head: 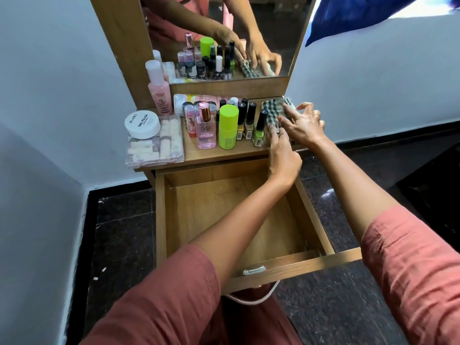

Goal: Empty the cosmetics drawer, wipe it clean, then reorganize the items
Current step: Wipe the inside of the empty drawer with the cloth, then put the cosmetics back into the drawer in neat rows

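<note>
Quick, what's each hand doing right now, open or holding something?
Left hand: open, fingers flat on the checked cloth.
Right hand: open, fingers spread, touching the cloth.

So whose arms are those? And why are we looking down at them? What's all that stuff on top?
There is no machine here, just a person. A camera sits on their head and looks forward and down, so you see their two arms as they would. There is only this one picture.

The left hand and the right hand both rest on a checked cloth on the wooden shelf. The fingers look fairly straight, touching the cloth rather than gripping it.

Beside the cloth stand little bottles: nail polishes, a green-capped bottle and a pink bottle. Further left, a round white tub sits on a clear box.

Below, the drawer is pulled open with nothing in it. The mirror behind shows the same hands and bottles again.
</note>
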Motion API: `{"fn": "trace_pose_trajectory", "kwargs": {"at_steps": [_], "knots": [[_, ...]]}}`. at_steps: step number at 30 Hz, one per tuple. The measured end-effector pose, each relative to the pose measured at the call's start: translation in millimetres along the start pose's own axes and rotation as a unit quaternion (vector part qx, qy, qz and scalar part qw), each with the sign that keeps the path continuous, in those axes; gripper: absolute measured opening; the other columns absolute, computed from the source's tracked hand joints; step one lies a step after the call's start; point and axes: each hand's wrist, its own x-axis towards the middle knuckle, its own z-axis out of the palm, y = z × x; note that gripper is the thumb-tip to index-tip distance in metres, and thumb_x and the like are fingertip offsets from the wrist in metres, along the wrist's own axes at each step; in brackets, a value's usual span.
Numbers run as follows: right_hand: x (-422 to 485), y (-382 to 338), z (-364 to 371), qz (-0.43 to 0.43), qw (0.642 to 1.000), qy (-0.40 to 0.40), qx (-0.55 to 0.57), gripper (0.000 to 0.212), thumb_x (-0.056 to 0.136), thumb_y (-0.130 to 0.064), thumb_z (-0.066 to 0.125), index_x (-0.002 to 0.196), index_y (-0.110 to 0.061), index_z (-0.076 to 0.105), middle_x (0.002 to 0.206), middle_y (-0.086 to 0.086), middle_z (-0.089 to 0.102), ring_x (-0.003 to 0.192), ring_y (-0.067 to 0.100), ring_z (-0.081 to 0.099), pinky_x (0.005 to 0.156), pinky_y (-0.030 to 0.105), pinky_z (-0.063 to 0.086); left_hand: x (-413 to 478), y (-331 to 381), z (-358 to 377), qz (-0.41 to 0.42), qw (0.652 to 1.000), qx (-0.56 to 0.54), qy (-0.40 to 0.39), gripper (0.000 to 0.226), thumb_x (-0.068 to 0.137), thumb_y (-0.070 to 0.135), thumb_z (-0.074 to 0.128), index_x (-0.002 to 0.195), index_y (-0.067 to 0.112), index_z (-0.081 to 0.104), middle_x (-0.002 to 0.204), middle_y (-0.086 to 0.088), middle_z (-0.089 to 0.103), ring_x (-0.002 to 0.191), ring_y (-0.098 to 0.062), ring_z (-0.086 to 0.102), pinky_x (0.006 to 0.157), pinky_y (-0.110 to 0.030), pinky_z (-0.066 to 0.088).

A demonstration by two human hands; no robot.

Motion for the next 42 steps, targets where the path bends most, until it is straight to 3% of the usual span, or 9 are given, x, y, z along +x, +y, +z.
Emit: {"fn": "trace_pose_trajectory", "kwargs": {"at_steps": [6,13,18,24,27,30,34,36,42], "knots": [[-38.2,-6.5,1.6,-0.007,0.978,0.16,0.136,0.029,0.091,-0.028,0.052,0.115,-0.016,0.062,0.126,0.014,0.045,0.121,0.03,0.037,0.102,0.034,0.03,-20.7,-12.2,-12.7,0.037,0.999,-0.001,0.027,0.056,0.088,-0.009,0.041,0.141,0.001,0.028,0.153,-0.013,0.022,0.143,-0.02,0.016,0.111,-0.017,0.008],[-99.8,-26.9,30.4,-0.026,0.951,0.192,0.24,0.017,0.086,-0.011,0.055,0.097,-0.007,0.068,0.107,0.018,0.057,0.106,0.03,0.051,0.096,0.035,0.042,-63.4,-39.4,-37.5,0.079,0.993,-0.012,0.087,0.038,0.083,-0.009,0.046,0.118,-0.001,0.057,0.123,-0.016,0.058,0.117,-0.025,0.052,0.097,-0.015,0.03],[-136.5,-62.1,52.9,-0.078,0.947,0.156,0.27,0.015,0.085,-0.004,0.057,0.095,-0.002,0.067,0.097,0.016,0.065,0.085,0.012,0.054,0.07,-0.001,0.037,-84.4,-63.8,-73.2,0.092,0.985,-0.014,0.147,0.03,0.083,-0.007,0.048,0.106,0.004,0.064,0.11,-0.011,0.065,0.103,-0.021,0.059,0.091,-0.021,0.041],[-152.9,-132.6,69.8,-0.12,0.932,0.093,0.329,0.017,0.085,-0.007,0.06,0.099,-0.001,0.067,0.094,0.014,0.069,0.077,0.009,0.055,0.065,0.003,0.039,-88.5,-86.9,-140.8,0.069,0.964,-0.038,0.254,0.023,0.088,-0.001,0.05,0.107,0.007,0.06,0.111,-0.008,0.062,0.095,-0.007,0.053,0.078,0.001,0.041],[-151.5,-163.4,71.5,-0.136,0.93,0.07,0.334,0.026,0.087,-0.013,0.06,0.11,-0.001,0.062,0.106,0.013,0.065,0.086,0.01,0.055,0.067,0.001,0.041,-74.9,-99.0,-174.5,0.024,0.94,-0.069,0.334,0.025,0.088,0.003,0.051,0.111,0.007,0.057,0.121,-0.01,0.056,0.111,-0.017,0.053,0.092,-0.023,0.049],[-146.2,-182.8,79.8,-0.107,0.94,0.079,0.313,0.033,0.088,-0.021,0.058,0.118,-0.007,0.057,0.119,0.012,0.057,0.106,0.019,0.054,0.086,0.024,0.046,-54.1,-112.5,-204.7,-0.045,0.92,-0.061,0.385,0.028,0.088,0.013,0.054,0.116,0.009,0.052,0.124,-0.01,0.052,0.117,-0.024,0.046,0.097,-0.033,0.045],[-136.2,-195.1,89.4,-0.028,0.946,0.101,0.308,0.036,0.089,-0.029,0.056,0.12,-0.011,0.056,0.12,0.009,0.055,0.111,0.023,0.052,0.087,0.038,0.049,-28.2,-117.1,-232.3,-0.182,0.923,-0.076,0.331,0.05,0.089,0.039,0.054,0.129,0.012,0.042,0.137,-0.007,0.043,0.124,-0.022,0.04,0.096,-0.03,0.041],[-131.9,-199.1,93.5,0.014,0.941,0.097,0.324,0.034,0.089,-0.031,0.055,0.117,-0.012,0.058,0.116,0.006,0.058,0.107,0.022,0.055,0.081,0.035,0.049,-19.0,-118.8,-239.4,-0.217,0.931,-0.121,0.267,0.054,0.088,0.045,0.053,0.128,0.01,0.044,0.135,-0.008,0.048,0.115,-0.02,0.049,0.082,-0.025,0.045],[-124.7,-210.1,99.3,0.055,0.918,0.074,0.385,0.032,0.09,-0.029,0.055,0.114,-0.008,0.058,0.111,0.01,0.06,0.097,0.024,0.06,0.071,0.028,0.043,-5.6,-109.1,-252.5,-0.24,0.922,-0.224,0.204,0.048,0.088,0.038,0.057,0.125,0.009,0.046,0.127,-0.007,0.056,0.092,-0.018,0.057,0.056,-0.02,0.046]]}}
